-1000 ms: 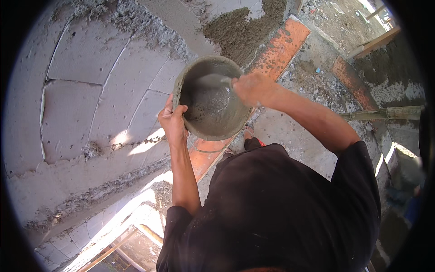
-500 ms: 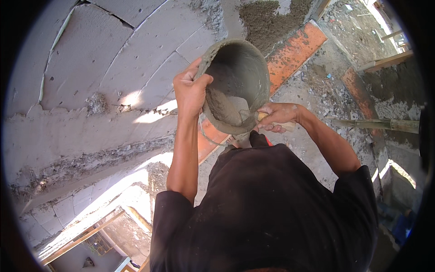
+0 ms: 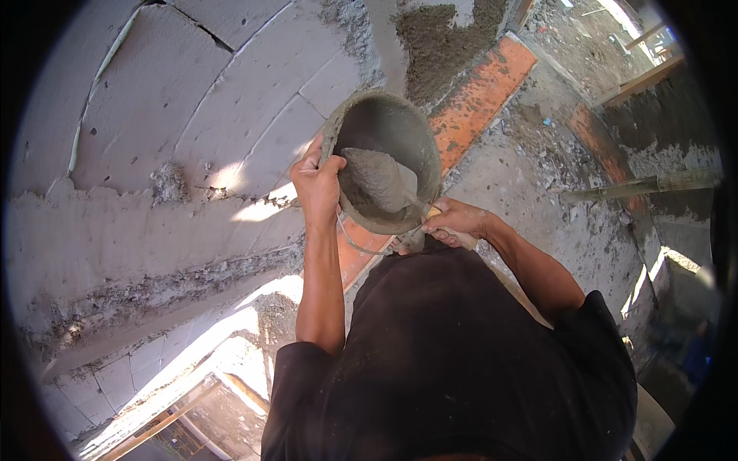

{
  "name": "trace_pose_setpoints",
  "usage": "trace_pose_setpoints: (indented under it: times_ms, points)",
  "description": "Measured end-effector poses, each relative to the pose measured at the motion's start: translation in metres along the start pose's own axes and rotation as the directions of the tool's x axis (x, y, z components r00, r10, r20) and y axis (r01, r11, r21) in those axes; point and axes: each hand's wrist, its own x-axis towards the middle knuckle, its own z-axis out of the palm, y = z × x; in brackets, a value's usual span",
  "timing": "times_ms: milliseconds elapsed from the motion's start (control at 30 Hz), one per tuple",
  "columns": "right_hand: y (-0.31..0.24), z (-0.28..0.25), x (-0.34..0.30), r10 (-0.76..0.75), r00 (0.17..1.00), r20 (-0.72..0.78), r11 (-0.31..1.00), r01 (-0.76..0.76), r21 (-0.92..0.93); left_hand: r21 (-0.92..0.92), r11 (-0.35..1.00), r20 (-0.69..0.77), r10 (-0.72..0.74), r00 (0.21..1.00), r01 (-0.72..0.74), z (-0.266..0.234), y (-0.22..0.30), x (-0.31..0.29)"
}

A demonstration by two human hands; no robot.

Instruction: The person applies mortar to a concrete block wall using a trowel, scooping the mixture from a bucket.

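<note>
A round, mortar-caked bucket (image 3: 419, 131) is tilted in front of my body with its mouth facing me. My left hand (image 3: 317, 184) is closed on its left rim, the thumb over the edge. In my right hand (image 3: 459, 220) is the wooden handle of a trowel (image 3: 408, 183), closed in my fingers at the bucket's lower right rim. The trowel's blade lies inside the bucket's mouth, loaded with a heap of grey wet mortar (image 3: 375, 178). A thin wire bail (image 3: 355, 244) hangs below the bucket.
A grey block wall (image 3: 161, 100) runs along the left, with fresh mortar (image 3: 446, 50) at the top. An orange, mortar-splashed plank (image 3: 480, 100) passes behind the bucket. To the right are a bamboo pole (image 3: 646, 186), wooden boards (image 3: 638, 81) and rubble on the ground.
The bucket has come lower and a little to the left. The trowel has been raised inside it, and its mortar heap shows more fully. My right hand has moved down and left.
</note>
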Motion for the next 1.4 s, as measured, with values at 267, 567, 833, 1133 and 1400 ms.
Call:
trace_pose_setpoints:
  times_ms: [267, 567, 833, 1133, 1400]
  points:
    - [0.021, -0.026, -0.008, -0.157, 0.987, -0.026, 0.912, 0.155, 0.379, -0.053, 0.995, -0.085, -0.084, 0.993, 0.080, 0.010, -0.045, 0.024]
    - [0.041, -0.199, -0.077, -0.117, 0.368, -0.922, 0.478, 0.835, 0.272, -0.201, 0.970, -0.291, -0.192, 0.937, 0.137, 0.023, -0.057, 0.023]
    - [0.061, -0.425, -0.069, 0.355, -0.655, -0.667, 0.620, 0.699, -0.357, -0.097, 0.980, -0.537, -0.200, 0.820, 0.175, -0.003, -0.061, 0.003]
    - [-0.176, -0.356, 0.231, -0.370, 0.152, -0.917, 0.903, 0.290, -0.316, -0.150, 0.966, -0.675, -0.255, 0.692, 0.210, 0.058, -0.036, -0.027]
    - [-0.127, -0.246, 0.038, -0.787, 0.473, -0.396, 0.601, 0.441, -0.666, -0.267, 0.952, -0.601, -0.286, 0.747, 0.149, 0.097, -0.036, -0.023]
